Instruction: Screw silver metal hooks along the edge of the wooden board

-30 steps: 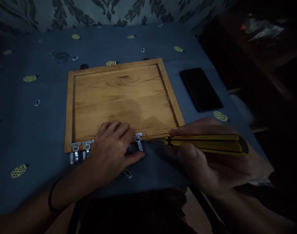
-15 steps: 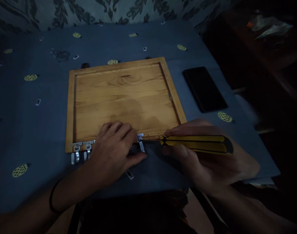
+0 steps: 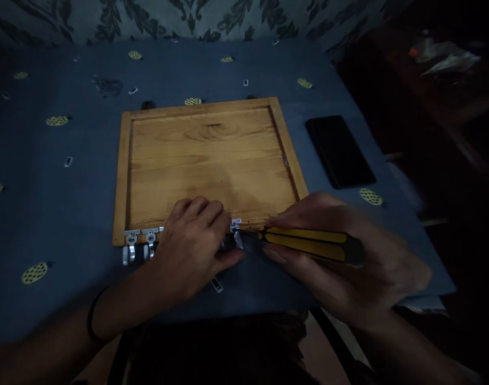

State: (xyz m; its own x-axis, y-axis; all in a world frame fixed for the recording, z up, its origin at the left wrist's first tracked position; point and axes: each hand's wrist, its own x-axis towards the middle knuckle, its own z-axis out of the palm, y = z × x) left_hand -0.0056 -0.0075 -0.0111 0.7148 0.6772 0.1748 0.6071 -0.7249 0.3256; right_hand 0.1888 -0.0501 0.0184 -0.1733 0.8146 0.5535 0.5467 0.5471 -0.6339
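A wooden board (image 3: 204,160) with a raised frame lies flat. Along its near edge runs a metal hook rail (image 3: 151,237), whose hooks stick out toward me. My left hand (image 3: 196,238) is closed over the rail's middle, fingers bent on top and thumb low at the front edge, hiding part of it. The yellow-and-black screwdriver (image 3: 304,243) lies almost level in my right hand (image 3: 368,272), which is closed around its handle. Its shaft points left to the hook just right of my left hand; whether the tip touches a screw I cannot tell.
A black phone (image 3: 340,152) lies right of the board on the blue patterned tablecloth (image 3: 84,198). Some small clear item (image 3: 108,86), too blurred to name, is at the far left. The table's right edge drops into a dark area.
The view has shifted slightly, so the board appears a little further right. The screwdriver's handle end has swung down and left, and its shaft now reaches the hook. My left hand keeps its place.
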